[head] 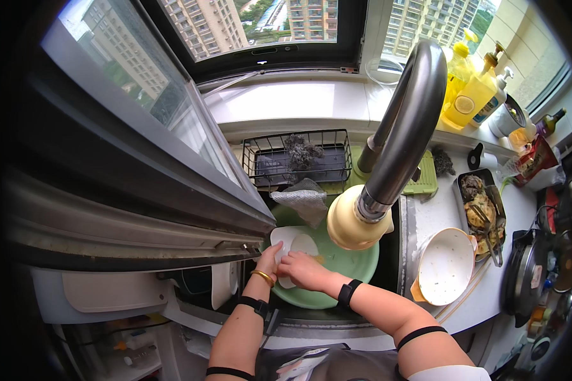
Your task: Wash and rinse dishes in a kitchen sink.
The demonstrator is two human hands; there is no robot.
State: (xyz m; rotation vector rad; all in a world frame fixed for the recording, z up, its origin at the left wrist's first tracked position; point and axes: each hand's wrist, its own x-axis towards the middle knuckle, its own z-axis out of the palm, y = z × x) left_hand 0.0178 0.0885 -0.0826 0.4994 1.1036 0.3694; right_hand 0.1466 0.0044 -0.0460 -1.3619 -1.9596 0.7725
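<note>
Over a light green plastic basin (352,266) in the sink, both hands are at a white dish (282,234). My left hand (268,261), with a gold bangle at the wrist, grips the dish by its left side. My right hand (302,269) reaches across from the right, its fingers bent against the dish; whatever lies under them is hidden. A round white piece (304,243) shows just beyond the right fingers, and I cannot tell if it is part of the same dish. Above the basin hangs the cream faucet head (352,221).
An open window sash (171,157) juts in at the left, close to my left hand. Behind the basin stands a black wire basket (324,166) with a mesh cloth (302,197) at its front. On the right counter are a white pot (447,269) and a food tray (481,214).
</note>
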